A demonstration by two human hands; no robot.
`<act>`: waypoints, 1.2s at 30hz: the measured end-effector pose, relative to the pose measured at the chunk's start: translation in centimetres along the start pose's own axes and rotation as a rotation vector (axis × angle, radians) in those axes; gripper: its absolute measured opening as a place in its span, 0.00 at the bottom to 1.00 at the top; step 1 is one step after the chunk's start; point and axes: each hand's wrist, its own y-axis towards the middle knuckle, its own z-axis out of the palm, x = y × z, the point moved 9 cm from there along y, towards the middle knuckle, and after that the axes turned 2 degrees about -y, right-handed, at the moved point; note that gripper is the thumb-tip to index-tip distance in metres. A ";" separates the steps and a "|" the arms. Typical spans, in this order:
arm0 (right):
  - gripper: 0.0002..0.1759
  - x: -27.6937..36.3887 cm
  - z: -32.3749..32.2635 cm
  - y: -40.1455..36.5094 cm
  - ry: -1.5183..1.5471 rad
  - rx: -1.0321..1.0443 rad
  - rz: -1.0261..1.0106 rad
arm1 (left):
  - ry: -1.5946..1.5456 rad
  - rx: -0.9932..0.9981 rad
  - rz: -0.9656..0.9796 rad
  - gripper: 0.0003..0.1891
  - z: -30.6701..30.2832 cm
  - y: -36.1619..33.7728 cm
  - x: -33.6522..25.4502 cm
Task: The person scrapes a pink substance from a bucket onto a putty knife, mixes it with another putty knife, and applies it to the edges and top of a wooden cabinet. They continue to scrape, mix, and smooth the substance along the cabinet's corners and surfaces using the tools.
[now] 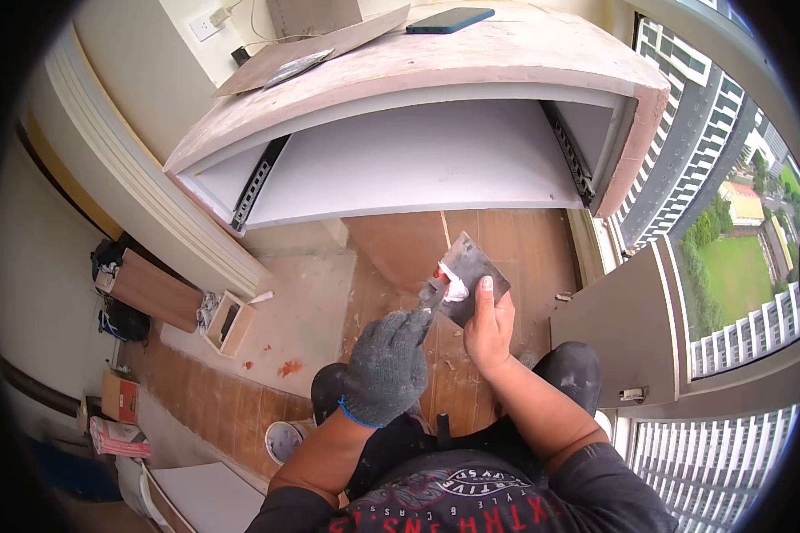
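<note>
My left hand (386,369), in a grey knit glove with a blue cuff, is closed around a putty knife (430,297); its handle is hidden in the fist. My bare right hand (491,329) grips a flat grey metal plate (476,265), thumb on top. A lump of white putty (454,284) with a red streak lies on the plate, where the knife's blade meets it. Both hands are above the floor, in front of a desk-like unit (400,73) with a pinkish, patchy coating.
The unit's open drawer bay has black slides (260,181) on both sides. On its top lie a phone (450,20) and a thin board (316,55). A white bucket (284,441) stands by my left knee. A cabinet door (622,324) hangs open at right, near the windows.
</note>
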 end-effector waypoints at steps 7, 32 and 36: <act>0.23 -0.5 -2.8 0.5 -0.064 -0.051 0.024 | -0.004 0.049 -0.037 0.25 2.7 1.6 -0.3; 0.25 -6.6 -1.2 0.0 0.645 0.069 0.736 | -0.015 -0.013 0.225 0.25 0.8 1.6 0.0; 0.25 -5.8 -1.7 0.4 0.656 0.079 0.689 | 0.087 0.003 0.207 0.26 1.2 0.9 0.2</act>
